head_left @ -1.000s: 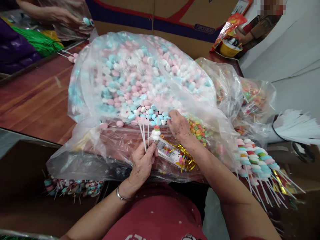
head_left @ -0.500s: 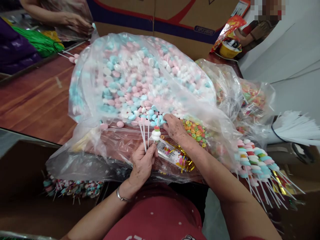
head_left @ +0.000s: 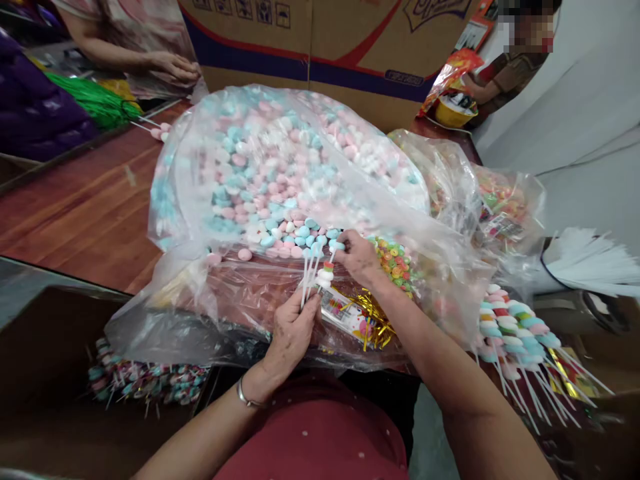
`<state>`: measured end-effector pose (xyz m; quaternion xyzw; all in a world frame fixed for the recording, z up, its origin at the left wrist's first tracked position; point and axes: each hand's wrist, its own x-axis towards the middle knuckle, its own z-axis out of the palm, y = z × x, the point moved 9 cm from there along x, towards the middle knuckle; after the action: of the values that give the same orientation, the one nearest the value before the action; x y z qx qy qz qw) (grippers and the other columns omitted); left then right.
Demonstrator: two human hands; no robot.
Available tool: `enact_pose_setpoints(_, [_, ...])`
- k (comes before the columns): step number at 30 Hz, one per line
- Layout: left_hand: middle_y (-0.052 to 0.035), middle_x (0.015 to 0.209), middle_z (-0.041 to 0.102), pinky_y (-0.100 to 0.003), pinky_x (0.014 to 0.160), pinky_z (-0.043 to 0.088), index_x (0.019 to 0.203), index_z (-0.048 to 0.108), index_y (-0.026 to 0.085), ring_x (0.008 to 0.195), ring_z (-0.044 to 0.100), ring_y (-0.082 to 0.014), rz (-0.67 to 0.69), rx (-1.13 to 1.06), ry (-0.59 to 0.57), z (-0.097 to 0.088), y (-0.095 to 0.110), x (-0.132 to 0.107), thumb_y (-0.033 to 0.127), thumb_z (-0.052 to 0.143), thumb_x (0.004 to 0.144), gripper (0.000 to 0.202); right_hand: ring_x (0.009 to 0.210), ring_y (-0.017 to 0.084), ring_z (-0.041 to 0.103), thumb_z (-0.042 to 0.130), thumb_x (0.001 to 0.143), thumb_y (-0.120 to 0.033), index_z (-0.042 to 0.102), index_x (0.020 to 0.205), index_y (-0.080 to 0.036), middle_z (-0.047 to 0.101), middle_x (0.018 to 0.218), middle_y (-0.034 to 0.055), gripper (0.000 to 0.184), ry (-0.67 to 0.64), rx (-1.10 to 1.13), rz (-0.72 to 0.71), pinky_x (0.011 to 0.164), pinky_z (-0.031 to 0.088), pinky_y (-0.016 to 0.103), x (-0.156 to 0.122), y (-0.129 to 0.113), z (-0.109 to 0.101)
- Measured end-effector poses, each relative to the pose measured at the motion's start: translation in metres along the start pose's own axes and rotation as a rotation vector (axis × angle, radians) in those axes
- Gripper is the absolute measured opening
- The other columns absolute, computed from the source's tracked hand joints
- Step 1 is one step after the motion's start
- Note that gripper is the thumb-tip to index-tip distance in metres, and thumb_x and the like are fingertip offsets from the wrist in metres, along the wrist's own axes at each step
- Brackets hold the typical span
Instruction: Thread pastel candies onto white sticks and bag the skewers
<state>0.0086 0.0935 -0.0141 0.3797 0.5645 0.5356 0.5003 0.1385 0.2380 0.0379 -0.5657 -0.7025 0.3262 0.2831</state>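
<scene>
My left hand [head_left: 296, 321] is closed around several thin white sticks [head_left: 309, 277]. One of them carries white marshmallows [head_left: 325, 275] topped by a red and green gummy ring [head_left: 329, 265]. Between the fingertips of my right hand [head_left: 357, 257] is a light blue marshmallow [head_left: 337, 246], at the upper end of that stick. Behind both hands lies a large clear plastic bag [head_left: 290, 153] full of pink, white and blue marshmallows, some spilling from its mouth. Small gummy rings [head_left: 393, 263] are piled beside my right wrist. Below it are a printed packet [head_left: 345, 317] and gold tinsel [head_left: 375, 323].
Finished marshmallow skewers [head_left: 515, 333] lie at the right, near a bundle of white sticks [head_left: 590, 260]. A cardboard box [head_left: 45, 347] at lower left holds more skewers. Bags of gummies [head_left: 510, 200] stand farther back. Another person's hand [head_left: 175, 67] is across the table, before a big carton [head_left: 350, 40].
My right hand has picked a light blue marshmallow from the pile and brought it to the stick's tip. My left hand still holds the sticks. The camera view has shifted slightly.
</scene>
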Motion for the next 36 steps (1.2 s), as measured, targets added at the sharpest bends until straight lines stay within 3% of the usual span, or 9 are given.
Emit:
enact_pose_setpoints(3, [0.0038, 0.059, 0.049, -0.021, 0.049, 0.031, 0.077, 0.064, 0.017, 0.052, 0.037, -0.0087, 0.027, 0.062, -0.05, 0.005, 0.008, 0.0, 0.035, 0.056, 0.088, 0.022, 0.057, 0.011, 0.055, 0.07, 0.062, -0.023, 0.061, 0.079, -0.019, 0.061, 0.066, -0.0047, 0.02, 0.012, 0.585, 0.205, 0.055, 0.046, 0.024, -0.012, 0.024, -0.014])
enact_pose_setpoints(5, [0.0034, 0.058, 0.047, -0.021, 0.052, 0.032, 0.068, 0.059, 0.017, 0.055, 0.038, -0.0099, 0.061, 0.108, -0.064, 0.006, 0.013, 0.0, 0.034, 0.055, 0.088, 0.027, 0.056, 0.01, 0.057, 0.076, 0.057, -0.023, 0.062, 0.077, -0.018, 0.064, 0.067, -0.0031, 0.024, -0.018, 0.83, 0.264, 0.054, 0.048, 0.024, -0.021, 0.027, -0.017])
enact_pose_setpoints(8, [0.0036, 0.056, 0.044, -0.023, 0.053, 0.03, 0.061, 0.053, 0.018, 0.056, 0.038, -0.0107, 0.082, 0.159, -0.101, 0.009, 0.014, 0.001, 0.034, 0.054, 0.088, 0.031, 0.061, 0.01, 0.061, 0.079, 0.055, -0.02, 0.065, 0.075, -0.017, 0.067, 0.071, -0.0012, 0.025, -0.036, 0.973, 0.275, 0.056, 0.053, 0.023, -0.03, 0.024, -0.021])
enact_pose_setpoints(13, [0.0035, 0.057, 0.046, -0.024, 0.056, 0.029, 0.066, 0.056, 0.018, 0.057, 0.039, -0.0118, 0.085, 0.221, -0.12, 0.012, 0.009, 0.004, 0.035, 0.054, 0.088, 0.027, 0.059, 0.01, 0.061, 0.08, 0.054, -0.02, 0.066, 0.072, -0.017, 0.067, 0.068, -0.002, 0.023, 0.002, 1.021, 0.247, 0.056, 0.056, 0.024, -0.032, 0.02, -0.026])
enact_pose_setpoints(24, [0.0034, 0.055, 0.045, -0.024, 0.056, 0.029, 0.063, 0.054, 0.018, 0.056, 0.04, -0.0118, 0.088, 0.274, -0.119, 0.011, 0.01, 0.005, 0.033, 0.053, 0.087, 0.029, 0.057, 0.009, 0.06, 0.075, 0.06, -0.023, 0.068, 0.078, -0.02, 0.067, 0.068, -0.0042, 0.02, 0.066, 0.879, 0.128, 0.055, 0.052, 0.023, -0.038, 0.014, -0.032])
enact_pose_setpoints(30, [0.0032, 0.055, 0.043, -0.024, 0.055, 0.029, 0.058, 0.049, 0.019, 0.056, 0.038, -0.012, 0.081, 0.261, -0.121, 0.011, 0.012, 0.003, 0.035, 0.054, 0.086, 0.032, 0.069, 0.012, 0.064, 0.067, 0.074, -0.027, 0.072, 0.091, -0.021, 0.071, 0.077, -0.0018, 0.019, 0.114, 0.465, -0.156, 0.065, 0.053, 0.025, -0.044, 0.003, -0.045])
enact_pose_setpoints(36, [0.0036, 0.055, 0.043, -0.024, 0.053, 0.029, 0.06, 0.051, 0.019, 0.054, 0.037, -0.0115, 0.094, 0.217, -0.122, 0.01, 0.013, 0.001, 0.034, 0.055, 0.086, 0.03, 0.088, 0.015, 0.07, 0.057, 0.083, -0.023, 0.075, 0.099, -0.026, 0.076, 0.099, 0.001, 0.024, 0.139, 0.063, -0.47, 0.084, 0.057, 0.031, -0.055, -0.025, -0.052])
